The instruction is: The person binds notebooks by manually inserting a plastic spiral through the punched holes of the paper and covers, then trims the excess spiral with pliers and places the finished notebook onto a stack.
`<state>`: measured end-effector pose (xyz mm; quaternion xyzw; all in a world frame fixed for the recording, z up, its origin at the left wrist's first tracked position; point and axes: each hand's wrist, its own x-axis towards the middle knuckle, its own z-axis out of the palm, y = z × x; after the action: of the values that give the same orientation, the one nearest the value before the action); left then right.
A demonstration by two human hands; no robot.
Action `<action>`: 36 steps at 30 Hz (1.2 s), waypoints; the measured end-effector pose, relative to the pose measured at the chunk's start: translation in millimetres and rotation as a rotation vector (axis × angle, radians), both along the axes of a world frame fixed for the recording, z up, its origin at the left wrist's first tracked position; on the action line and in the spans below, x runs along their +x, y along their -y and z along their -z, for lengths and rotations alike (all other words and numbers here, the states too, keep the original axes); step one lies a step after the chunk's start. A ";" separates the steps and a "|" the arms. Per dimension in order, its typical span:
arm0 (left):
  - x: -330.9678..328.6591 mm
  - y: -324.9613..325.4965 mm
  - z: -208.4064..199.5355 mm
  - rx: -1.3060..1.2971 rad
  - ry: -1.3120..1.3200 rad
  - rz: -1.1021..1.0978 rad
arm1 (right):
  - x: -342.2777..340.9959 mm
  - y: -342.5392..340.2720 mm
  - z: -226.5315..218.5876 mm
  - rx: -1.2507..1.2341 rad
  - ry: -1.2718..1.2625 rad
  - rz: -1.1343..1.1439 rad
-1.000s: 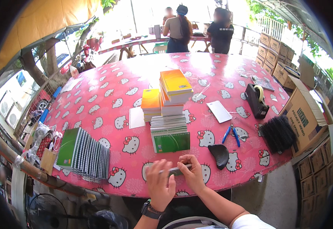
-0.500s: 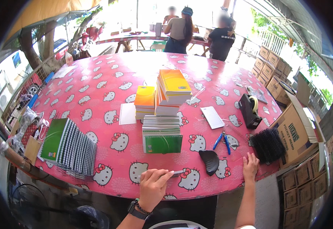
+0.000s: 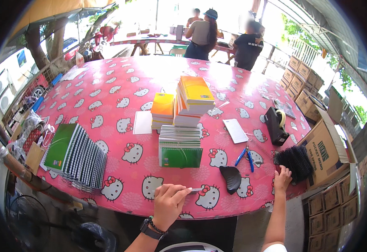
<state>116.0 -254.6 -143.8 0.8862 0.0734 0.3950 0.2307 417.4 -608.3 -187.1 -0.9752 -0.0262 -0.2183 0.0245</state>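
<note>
Right hand (image 3: 282,179): since the view one second ago it has left the notebook and reached the near edge of the black spiral coils (image 3: 295,161); its fingers are half curled, and we cannot tell whether this grip has hold of a coil.
Left hand (image 3: 168,200): our fingers stay pinched on the thin notebook (image 3: 197,190), one end jutting out to the right of that grip.
Coil handling: we judge it best to draw one coil by its end, slowly, so that its neighbours neither snag nor stretch; a light, steady left pinch should keep the pages aligned.
Blue-handled pliers (image 3: 250,163): just left of the right grip, with a curved black object (image 3: 231,178) between them and the left grip.
Notebook stacks: green notebooks (image 3: 180,157) lie ahead of the left grip, yellow notebooks (image 3: 197,89) beyond; green spiral notebooks (image 3: 84,155) stand well to its left.
Surface (image 3: 135,203): pink, glossy, cat-printed; a tape dispenser (image 3: 276,126) sits ahead of the right grip.
Room: a cardboard box (image 3: 326,155) stands right of the coils, stacked cartons (image 3: 299,75) farther off; three co-workers (image 3: 202,33) are by a far table (image 3: 145,40), well beyond both grips.
</note>
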 end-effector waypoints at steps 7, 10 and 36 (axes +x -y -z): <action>2.5 3.3 -6.6 -0.043 0.015 -0.030 | 2.7 -12.5 -9.4 0.389 0.045 -0.272; 9.6 5.7 -14.1 -0.030 -0.073 -0.043 | 25.4 8.9 -6.3 0.561 0.044 -0.275; 19.7 -2.5 -7.1 0.074 -0.121 -0.013 | -105.6 -107.0 -84.6 0.843 -0.571 -0.959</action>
<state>135.8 -252.1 -136.7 0.9159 0.0784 0.3446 0.1903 311.8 -501.3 -102.5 -0.7825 -0.3595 0.0900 0.5003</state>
